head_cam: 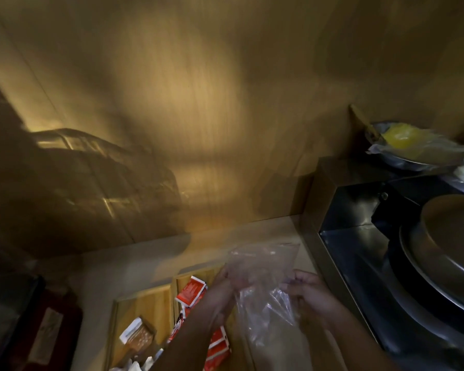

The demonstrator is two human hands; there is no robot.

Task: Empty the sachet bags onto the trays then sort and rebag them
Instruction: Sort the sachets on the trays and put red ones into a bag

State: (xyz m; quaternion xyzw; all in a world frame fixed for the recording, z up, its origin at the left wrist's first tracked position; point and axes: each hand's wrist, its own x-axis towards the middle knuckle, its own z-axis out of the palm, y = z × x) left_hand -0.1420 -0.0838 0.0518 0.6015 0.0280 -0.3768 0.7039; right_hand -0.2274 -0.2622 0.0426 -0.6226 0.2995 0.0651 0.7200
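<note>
Clear plastic, thin and crinkled: the bag (263, 287) hangs between both hands over the right side of the counter (134, 266), above the right wooden tray (196, 277). The left hand (221, 287) pinches one edge of the bag near its mouth, and the right hand (310, 293) pinches the opposite edge, so each grip is closed on the film. The view is blurred, so I cannot tell whether the mouth is already parted or whether anything remains inside; it looks empty.

Red sachets (192, 291) lie scattered on the right tray, partly under the left forearm. The left tray (142, 301) holds a brown-and-white sachet (135, 333) and a few paler ones at the frame's bottom edge. The bags appear emptied, so the step in hand is probably opening this bag for refilling.

To do it well:
- Rub the two layers apart with thumb and fingertips rather than tugging, since the film will stretch or tear.
- Once the mouth gapes, keep one hand on the rim and free the other to gather.
- Hold the mouth low, just above the tray, so sachets slide in and none drop on the counter.
- Load one colour only; the reds are nearest and most plentiful.
- Keep clear of the dark appliance (359, 236) at right.
</note>
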